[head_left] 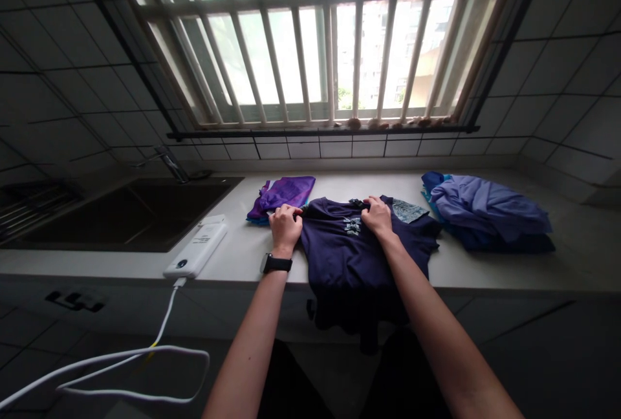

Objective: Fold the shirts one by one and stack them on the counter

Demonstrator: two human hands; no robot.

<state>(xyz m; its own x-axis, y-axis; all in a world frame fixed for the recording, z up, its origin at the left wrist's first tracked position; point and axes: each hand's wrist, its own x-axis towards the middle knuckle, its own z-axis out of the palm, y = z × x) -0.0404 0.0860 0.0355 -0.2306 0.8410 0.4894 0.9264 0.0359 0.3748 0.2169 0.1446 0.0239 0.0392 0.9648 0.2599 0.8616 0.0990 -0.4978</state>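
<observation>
A dark navy shirt (pixel 339 257) with a pale patterned motif on its front lies on the counter, its lower part hanging over the front edge. My left hand (pixel 285 225), with a black watch (pixel 276 264) on the wrist, pinches the shirt near its upper left shoulder. At the upper right, by the neckline, my right hand (pixel 376 215) grips the fabric with its fingers closed. A light patterned sleeve (pixel 408 211) shows right of that hand. Just behind my left hand sits a folded purple garment (pixel 288 191), with a bit of blue cloth under it.
A heap of blue and lavender clothes (pixel 490 209) lies on the right of the white counter (pixel 524 273). On the left are a dark sink (pixel 121 212) with a faucet (pixel 171 163) and a white power bank (pixel 196 247) trailing a white cable (pixel 167 315). A barred window (pixel 330 50) is behind.
</observation>
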